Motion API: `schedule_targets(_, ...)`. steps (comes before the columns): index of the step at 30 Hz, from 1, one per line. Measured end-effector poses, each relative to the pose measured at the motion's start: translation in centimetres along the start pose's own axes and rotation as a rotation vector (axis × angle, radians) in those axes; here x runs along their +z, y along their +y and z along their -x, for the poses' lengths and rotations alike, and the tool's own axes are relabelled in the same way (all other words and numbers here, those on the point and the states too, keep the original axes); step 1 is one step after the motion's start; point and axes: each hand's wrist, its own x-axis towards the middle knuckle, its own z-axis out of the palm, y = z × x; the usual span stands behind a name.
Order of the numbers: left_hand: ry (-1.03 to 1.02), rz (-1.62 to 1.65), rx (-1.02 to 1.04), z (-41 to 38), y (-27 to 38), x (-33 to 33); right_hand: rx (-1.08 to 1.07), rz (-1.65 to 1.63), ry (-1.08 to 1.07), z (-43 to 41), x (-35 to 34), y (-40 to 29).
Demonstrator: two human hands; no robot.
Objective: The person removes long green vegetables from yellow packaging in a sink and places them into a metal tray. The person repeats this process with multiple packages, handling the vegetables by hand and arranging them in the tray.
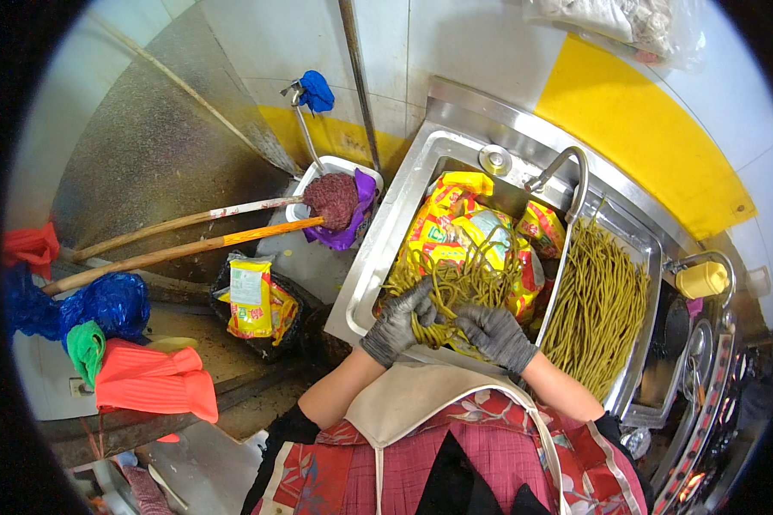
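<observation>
My left hand [400, 323], in a dark grey glove, grips a bunch of olive-green long beans [432, 335] at the front of the left basin of a steel sink [368, 286]. The thumb and fingers of my right hand [497, 336], gloved alike, close on the same bunch from the other side. More tangled beans [470, 273] lie above both hands, over a pile of yellow and red printed plastic packets [434, 228]. To the right, many long beans [592, 302] lie lengthwise in the neighbouring basin. My palms and the bunch's lower ends are partly hidden.
A curved faucet [581, 174] arches over the basins' divider. Left of the sink, a black bag [290, 335] holds yellow packets. Two mop handles [187, 251] lead to a white tub [381, 180]. Orange rubber gloves [154, 380] hang at left.
</observation>
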Motion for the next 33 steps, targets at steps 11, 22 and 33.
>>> schedule_targets(11,0.229,-0.064,0.173,-0.8,0.8,-0.9,0.017,-0.064,0.004,1.4,-0.2,1.0)
schedule_targets(22,0.105,0.165,-0.109,-0.5,-0.2,-2.7,0.299,-0.637,0.229,0.3,1.3,3.6)
schedule_targets(33,0.055,-0.217,-0.134,0.1,-0.4,-1.3,-0.035,0.159,-0.221,0.0,1.3,1.7)
